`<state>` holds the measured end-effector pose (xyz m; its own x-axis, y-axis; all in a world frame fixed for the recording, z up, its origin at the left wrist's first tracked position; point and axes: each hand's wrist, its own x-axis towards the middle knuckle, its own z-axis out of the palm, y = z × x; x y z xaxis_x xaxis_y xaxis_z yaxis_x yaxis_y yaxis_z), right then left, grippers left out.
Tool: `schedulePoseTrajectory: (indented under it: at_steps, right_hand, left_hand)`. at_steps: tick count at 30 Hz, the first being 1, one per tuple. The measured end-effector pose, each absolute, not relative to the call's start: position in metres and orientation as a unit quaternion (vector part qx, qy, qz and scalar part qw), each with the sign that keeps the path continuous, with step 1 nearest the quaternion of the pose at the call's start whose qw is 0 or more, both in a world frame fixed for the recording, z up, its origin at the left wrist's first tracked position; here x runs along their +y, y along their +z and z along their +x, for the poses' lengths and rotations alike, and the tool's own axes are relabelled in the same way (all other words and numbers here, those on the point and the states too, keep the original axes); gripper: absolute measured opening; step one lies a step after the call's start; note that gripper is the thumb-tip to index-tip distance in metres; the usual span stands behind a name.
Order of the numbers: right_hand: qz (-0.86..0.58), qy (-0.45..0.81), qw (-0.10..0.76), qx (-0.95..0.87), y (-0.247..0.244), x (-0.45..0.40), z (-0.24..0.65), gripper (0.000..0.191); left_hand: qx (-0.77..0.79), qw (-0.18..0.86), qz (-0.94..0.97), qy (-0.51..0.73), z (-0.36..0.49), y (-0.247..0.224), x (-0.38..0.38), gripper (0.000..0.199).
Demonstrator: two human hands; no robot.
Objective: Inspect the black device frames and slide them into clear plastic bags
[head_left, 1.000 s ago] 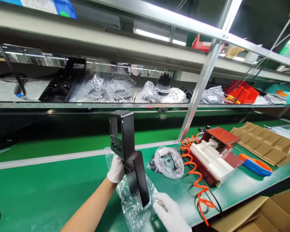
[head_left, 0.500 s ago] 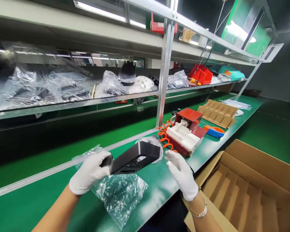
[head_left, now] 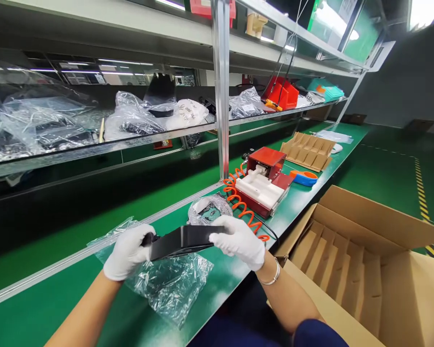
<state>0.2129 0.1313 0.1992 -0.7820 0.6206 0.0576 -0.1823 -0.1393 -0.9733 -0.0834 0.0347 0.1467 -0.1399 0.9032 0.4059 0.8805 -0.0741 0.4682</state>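
A black plastic part [head_left: 186,238] is held above the green bench between my two white-gloved hands. My left hand [head_left: 129,250] grips its left end, with the fingers wrapped round a dark knob-like piece. At the right end, my right hand [head_left: 238,241] pinches the part between thumb and fingers. Beneath the part lies a crumpled clear plastic bag [head_left: 175,294]. Just behind it, a clear bag of small dark pieces [head_left: 209,210] rests on the bench. Another clear sheet [head_left: 106,241] shows behind my left hand.
A red fixture with a white bed [head_left: 262,188] and a coiled orange hose [head_left: 244,207] stand beyond my right hand. An orange-blue tape roll [head_left: 304,178] and cardboard dividers [head_left: 307,151] are farther back. An open carton [head_left: 369,202] is at the right. A metal post [head_left: 222,96] supports shelves.
My right hand has moved in from the right and closed on the part's right end. The part is now turned flatter, its opening no longer visible. The camera view has shifted to the right.
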Motion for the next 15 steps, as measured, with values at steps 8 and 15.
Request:
schedulePoseTrajectory:
  at_steps: [8, 15]
  right_hand:
    - [-0.158, 0.748, 0.218, -0.606, 0.2, 0.134, 0.204, 0.044]
    - [-0.191, 0.735, 0.239, -0.605, 0.199, 0.133, 0.205, 0.052]
  left_hand:
    - [0.684, -0.009, 0.643, 0.344, -0.077, 0.157, 0.024, 0.031]
    - [0.681, -0.015, 0.657, 0.323, -0.081, 0.154, 0.02, 0.032]
